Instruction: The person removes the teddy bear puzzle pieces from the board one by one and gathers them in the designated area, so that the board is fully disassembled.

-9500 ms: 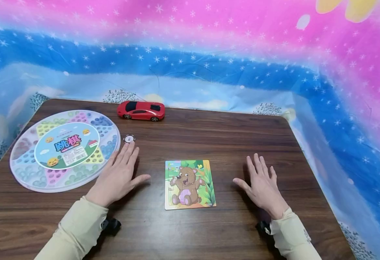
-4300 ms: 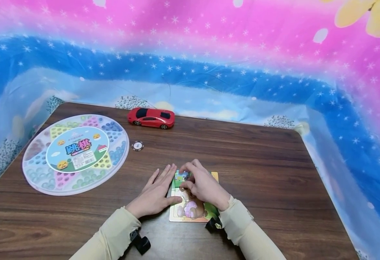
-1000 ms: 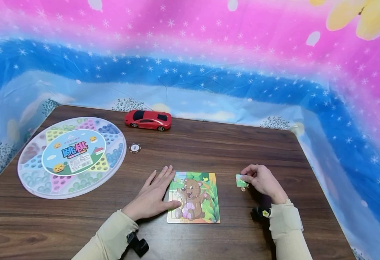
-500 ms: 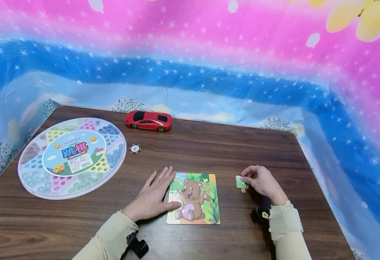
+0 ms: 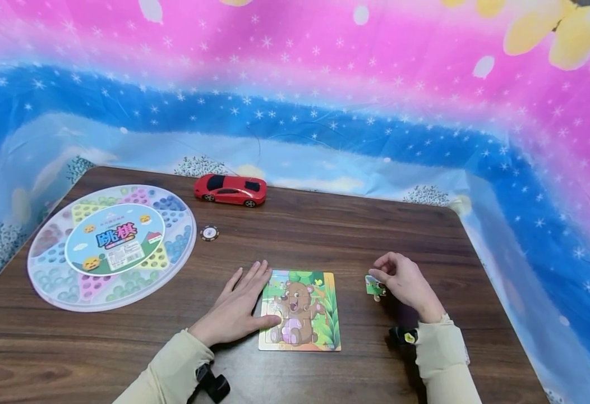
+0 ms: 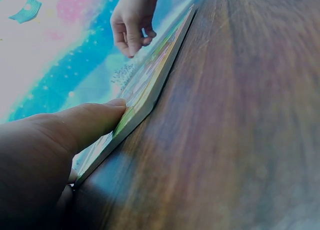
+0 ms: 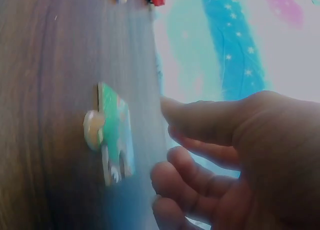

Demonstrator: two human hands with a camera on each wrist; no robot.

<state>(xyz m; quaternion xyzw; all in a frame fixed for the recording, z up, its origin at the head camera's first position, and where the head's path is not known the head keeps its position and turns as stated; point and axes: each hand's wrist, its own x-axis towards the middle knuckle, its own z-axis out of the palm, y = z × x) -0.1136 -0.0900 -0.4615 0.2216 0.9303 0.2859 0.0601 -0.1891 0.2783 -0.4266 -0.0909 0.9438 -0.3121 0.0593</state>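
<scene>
Head view with both wrist views. The left hand [image 5: 236, 311] lies flat on the wooden table [image 5: 355, 224], fingers straight and spread, holding nothing; its thumb [image 6: 85, 122] presses against the left edge of the bear puzzle board [image 5: 300, 310], which lies just to the right of that hand. The board rests flat on the table, with the picture of a brown bear facing up.

The right hand [image 5: 406, 283] is well to the right of the board, its fingers loosely curled above the table. A single green puzzle piece [image 5: 374, 286] lies flat on the table just beside the fingertips [image 7: 170, 107], on their left, between this hand and the board. In the right wrist view a narrow gap shows between the fingers and the piece [image 7: 112, 137], so the hand holds nothing; whether any fingertip brushes the piece's edge cannot be told.

Farther from the left hand, up and to its left, lies a round checkers set [image 5: 110, 246] under a clear lid. A small poker chip [image 5: 209, 233] lies just beyond the left fingertips, and a red toy car [image 5: 230, 189] stands past the chip near the table's far edge.
</scene>
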